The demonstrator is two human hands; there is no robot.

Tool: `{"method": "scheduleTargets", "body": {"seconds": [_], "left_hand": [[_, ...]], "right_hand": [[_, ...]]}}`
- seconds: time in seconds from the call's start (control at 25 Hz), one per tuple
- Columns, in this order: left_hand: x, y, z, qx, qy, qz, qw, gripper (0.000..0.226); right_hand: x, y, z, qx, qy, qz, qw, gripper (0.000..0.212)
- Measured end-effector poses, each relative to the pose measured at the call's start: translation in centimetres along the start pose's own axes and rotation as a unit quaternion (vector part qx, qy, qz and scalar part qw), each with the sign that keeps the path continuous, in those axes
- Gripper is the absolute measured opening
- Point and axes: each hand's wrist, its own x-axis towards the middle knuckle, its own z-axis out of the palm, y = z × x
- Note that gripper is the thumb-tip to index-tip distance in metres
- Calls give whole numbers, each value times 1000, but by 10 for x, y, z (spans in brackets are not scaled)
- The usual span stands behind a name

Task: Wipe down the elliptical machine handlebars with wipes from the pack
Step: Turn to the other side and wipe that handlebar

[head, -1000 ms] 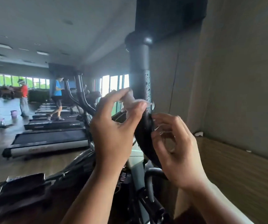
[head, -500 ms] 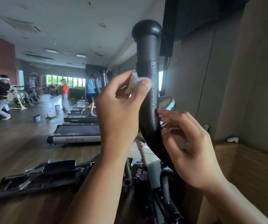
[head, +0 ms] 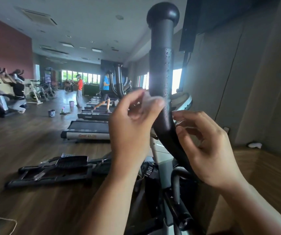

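Note:
The elliptical's black handlebar rises upright in the middle and ends in a round cap; water drops bead along its right side. My left hand pinches a white wipe between thumb and fingers and presses it against the bar's left side, below the midpoint of the straight part. My right hand is on the bar's right side lower down, fingers loosely curled, fingertips at the bar, with nothing plainly held.
The elliptical's pedals and frame lie low at left. A row of treadmills runs back behind my hands. People stand and walk in the background. A grey wall is close on the right.
My left hand slid the wipe up the handlebar, then back down to a lower spot. My right hand stayed beside the bar. The view tilted upward.

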Motion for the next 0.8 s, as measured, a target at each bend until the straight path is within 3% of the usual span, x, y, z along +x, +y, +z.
{"method": "scheduleTargets", "body": {"seconds": [0.16,0.44,0.64,0.8], "left_hand": [[40,20,9,13,4,56,998,34],[-61,-37,8,-82,42,-22,995,36],[-57,-45,14,-104,79,6,991,35],[-91,-59,36,-126,121,-18,984,38]], "right_hand": [[-6,6,-5,-16,-6,-2,1000,24],[-34,35,-21,-31,-35,44,998,23],[-49,50,-34,-42,-56,65,995,19],[-63,61,-46,-17,-79,96,992,22]]}}
